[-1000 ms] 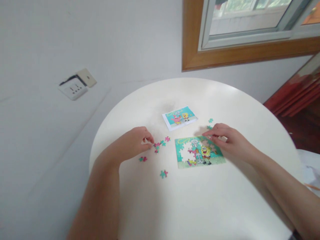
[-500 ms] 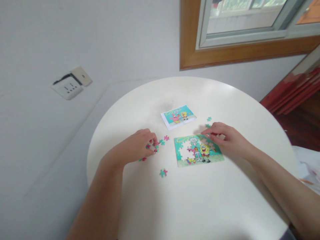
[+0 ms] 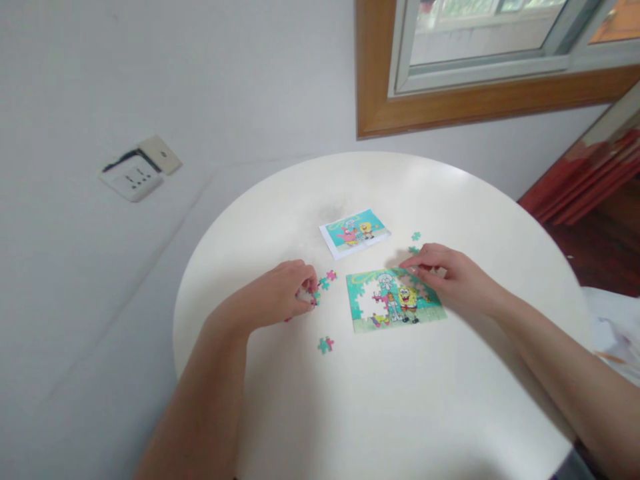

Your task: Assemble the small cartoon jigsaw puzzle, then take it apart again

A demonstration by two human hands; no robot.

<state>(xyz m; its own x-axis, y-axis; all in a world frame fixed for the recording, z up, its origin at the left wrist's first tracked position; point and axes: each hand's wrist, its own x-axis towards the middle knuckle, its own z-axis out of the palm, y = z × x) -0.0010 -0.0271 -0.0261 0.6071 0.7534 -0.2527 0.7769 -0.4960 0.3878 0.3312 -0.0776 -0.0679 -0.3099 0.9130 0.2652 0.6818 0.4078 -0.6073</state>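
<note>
A partly assembled cartoon jigsaw puzzle point(image 3: 360, 323) lies flat on the round white table, with an open gap in its left half and another patch bare at its upper right. My left hand point(image 3: 283, 293) curls over a cluster of pink and green puzzle pieces point(image 3: 315, 299), thumb and fingers closed round some of them. At the puzzle's top right edge, my right hand point(image 3: 443, 272) is pinched; whatever sits between its fingertips is too small to make out. Loose pieces lie nearby: a pink one point(image 3: 331, 275) by my left hand, and a joined green-and-pink pair point(image 3: 325, 345) nearer me.
Behind the puzzle lies a printed reference picture point(image 3: 356, 233) on white paper. Two green pieces, one of them a far piece point(image 3: 416, 236), are beyond my right hand. The table point(image 3: 400, 400) meets a wall with a socket point(image 3: 134, 177) and a window point(image 3: 480, 40).
My left hand has shifted slightly right over its pieces and covers more of them. My right hand keeps its pinch at the puzzle's edge. The view has moved a little.
</note>
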